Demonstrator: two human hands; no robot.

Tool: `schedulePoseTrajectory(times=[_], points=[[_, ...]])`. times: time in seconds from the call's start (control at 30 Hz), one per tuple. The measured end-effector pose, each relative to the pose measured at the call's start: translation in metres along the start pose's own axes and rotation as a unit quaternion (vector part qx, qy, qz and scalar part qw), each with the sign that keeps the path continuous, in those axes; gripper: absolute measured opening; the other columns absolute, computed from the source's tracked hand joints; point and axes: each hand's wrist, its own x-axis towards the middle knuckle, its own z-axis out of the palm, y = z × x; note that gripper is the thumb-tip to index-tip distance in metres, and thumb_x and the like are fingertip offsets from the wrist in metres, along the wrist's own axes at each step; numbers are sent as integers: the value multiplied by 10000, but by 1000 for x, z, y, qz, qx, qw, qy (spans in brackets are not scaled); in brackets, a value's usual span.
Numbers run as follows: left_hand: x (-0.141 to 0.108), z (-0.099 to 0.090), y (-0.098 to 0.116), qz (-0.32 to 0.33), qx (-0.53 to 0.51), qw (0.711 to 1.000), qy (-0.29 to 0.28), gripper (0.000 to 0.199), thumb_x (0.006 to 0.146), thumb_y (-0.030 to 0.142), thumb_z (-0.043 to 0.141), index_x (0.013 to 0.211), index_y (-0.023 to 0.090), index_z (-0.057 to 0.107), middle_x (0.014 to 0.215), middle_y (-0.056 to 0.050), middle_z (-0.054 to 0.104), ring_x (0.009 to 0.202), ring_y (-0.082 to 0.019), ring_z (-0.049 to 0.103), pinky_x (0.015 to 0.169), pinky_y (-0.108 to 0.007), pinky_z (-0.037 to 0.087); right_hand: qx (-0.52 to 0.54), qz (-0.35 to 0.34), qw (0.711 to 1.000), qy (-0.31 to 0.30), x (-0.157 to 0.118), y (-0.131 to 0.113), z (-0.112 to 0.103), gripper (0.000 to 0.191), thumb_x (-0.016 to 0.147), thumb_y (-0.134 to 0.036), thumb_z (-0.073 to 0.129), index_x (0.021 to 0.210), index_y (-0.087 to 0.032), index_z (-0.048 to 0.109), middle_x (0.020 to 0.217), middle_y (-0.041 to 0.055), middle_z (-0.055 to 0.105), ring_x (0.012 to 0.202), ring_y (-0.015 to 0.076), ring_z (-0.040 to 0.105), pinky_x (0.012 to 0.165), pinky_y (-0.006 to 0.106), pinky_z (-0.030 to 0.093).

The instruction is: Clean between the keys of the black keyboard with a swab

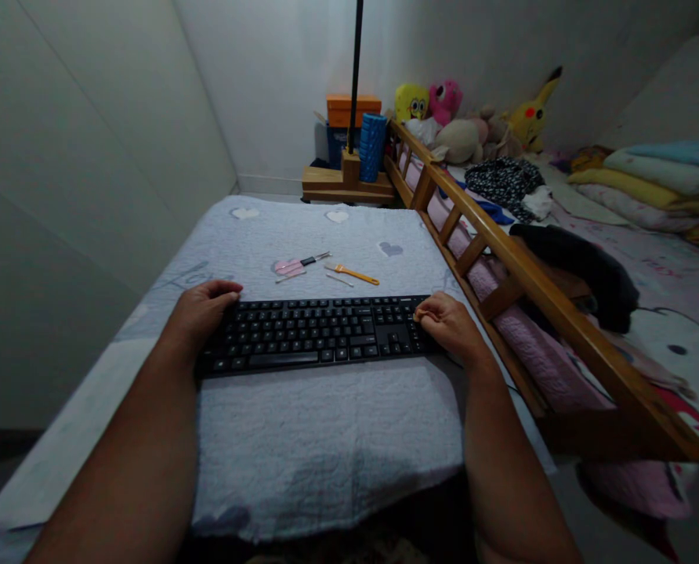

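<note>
A black keyboard [302, 333] lies flat on the covered table, its keys facing up. My left hand [205, 309] grips the keyboard's left end, thumb and fingers around its upper corner. Over the number pad at the other end, my right hand [449, 323] is closed, knuckles up. A small tan bit shows at its fingertips; I cannot make out what it is. Behind the keyboard lie a small orange-handled brush [358, 274], a black-and-metal tool [316, 259] and thin cotton swabs [291, 276].
A pale quilted cloth [326, 439] with heart prints covers the table. Along the right runs a wooden bed rail [502, 243], with plush toys [461, 141] and folded bedding [655, 180] beyond it. A blue foam roller [373, 149] and an orange box [353, 110] stand behind the table.
</note>
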Motion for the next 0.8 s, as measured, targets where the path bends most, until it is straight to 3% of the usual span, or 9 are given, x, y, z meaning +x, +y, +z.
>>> schedulePoseTrajectory(times=[0.13,0.23,0.8], points=[[-1,0,1,8,2,1000,2,362,673,364,662,976,184,745,888,-38,728,838,-228,629,786,-320,472,-14,-3,998,69,4,2,8,195,823,-123,534,812,-222,702,850,55,635,878,225,603,829,352,456],[-1,0,1,5,5,1000,5,371,666,368,659,977,185,745,866,-38,723,832,-235,626,776,-324,476,-33,8,996,83,6,6,13,198,836,-133,537,848,-220,714,872,71,649,917,247,599,865,379,458],[0,0,1,4,-1,1000,1,358,657,370,668,958,190,740,873,-32,718,827,-234,630,802,-334,478,-26,15,1000,-4,1,2,3,171,760,-117,544,730,-215,681,802,35,620,826,200,586,761,312,439]])
